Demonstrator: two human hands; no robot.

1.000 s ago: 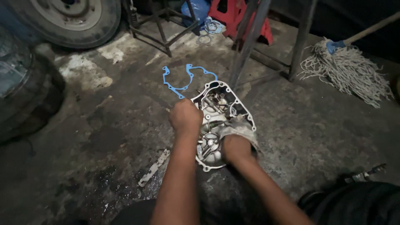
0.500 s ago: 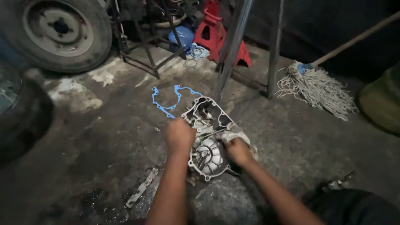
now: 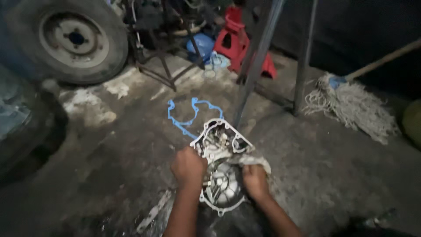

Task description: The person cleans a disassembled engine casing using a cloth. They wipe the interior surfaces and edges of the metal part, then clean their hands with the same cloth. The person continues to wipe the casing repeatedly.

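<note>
Engine crankcase cover [image 3: 221,169] lying inner face up on the grimy concrete floor [image 3: 109,175]. We close our left hand [image 3: 188,166] on its edge; our right hand [image 3: 255,182] presses a rag [image 3: 250,160] against it. Blue gasket [image 3: 188,115] already off; grime remains, so cleaning seems unfinished.

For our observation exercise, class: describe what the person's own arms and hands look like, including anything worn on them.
Both forearms are bare: no sleeves reach into view. The left hand and right hand wear no gloves, and no watch, ring or band shows at the wrists. The light is dim and the picture soft, so fine marks such as grease or scars cannot be told.
</note>
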